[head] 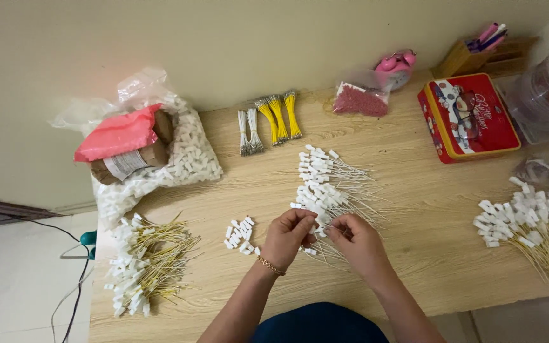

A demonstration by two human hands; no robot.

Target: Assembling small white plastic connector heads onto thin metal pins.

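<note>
My left hand (285, 236) and my right hand (357, 241) meet over the middle of a wooden table (414, 209). Between their fingertips they pinch a small white plastic tag with a thin white wire (316, 227). Just beyond the hands lies a pile of white-wired tags (328, 184). A small heap of loose white tags (241, 233) rests left of my left hand. A bracelet sits on my left wrist.
A pile of yellow-wired tags (144, 260) lies at the left, another (532, 228) at the right. At the back: a clear bag of white tags (179, 152), a pink packet (119, 133), yellow and white wire bundles (268, 121), a red tin (471, 117), a pink clock (395, 68).
</note>
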